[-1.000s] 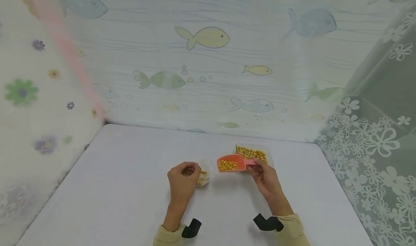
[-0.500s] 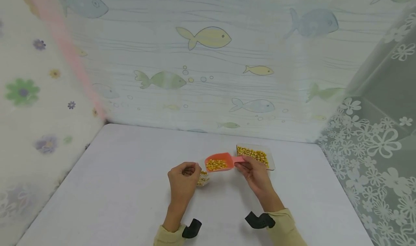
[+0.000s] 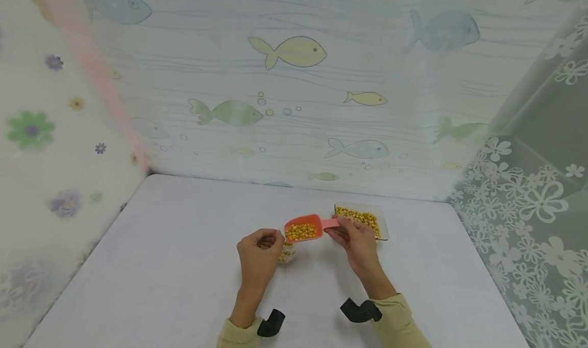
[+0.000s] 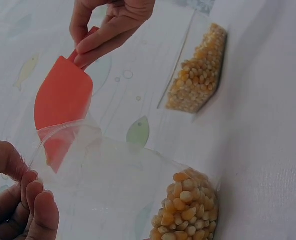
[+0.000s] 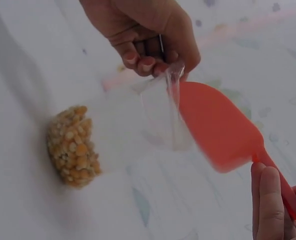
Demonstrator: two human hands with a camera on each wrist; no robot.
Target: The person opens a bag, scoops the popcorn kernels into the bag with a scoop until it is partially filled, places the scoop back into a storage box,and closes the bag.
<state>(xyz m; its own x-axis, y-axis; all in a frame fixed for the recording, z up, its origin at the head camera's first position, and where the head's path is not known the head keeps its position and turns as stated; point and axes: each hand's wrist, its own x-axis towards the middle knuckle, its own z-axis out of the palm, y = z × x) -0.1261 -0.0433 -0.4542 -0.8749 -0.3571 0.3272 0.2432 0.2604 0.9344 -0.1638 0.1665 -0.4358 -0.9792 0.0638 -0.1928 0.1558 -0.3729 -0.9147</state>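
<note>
My left hand [image 3: 260,251] pinches the upper rim of a clear plastic bag [image 5: 122,130], which stands upright on the table with corn kernels [image 4: 188,207] filling its bottom. The thumb and fingers of my right hand [image 3: 359,243] grip the handle of an orange scoop [image 3: 319,226] loaded with yellow kernels. In both wrist views the lip of the scoop [image 4: 62,95] sits inside the bag's mouth, close beside the left fingertips. Most of the bag is hidden behind the left hand and the scoop in the head view.
Behind the right hand stands a clear square container [image 3: 384,228] with more corn kernels in it. The white table [image 3: 174,246] meets a fish-printed curtain [image 3: 220,149] at its back edge. Black wrist mounts [image 3: 271,323] stick out by both cuffs.
My right hand has carried the loaded scoop leftward from near the container to the bag's mouth. The left hand stays where it was, holding the bag.
</note>
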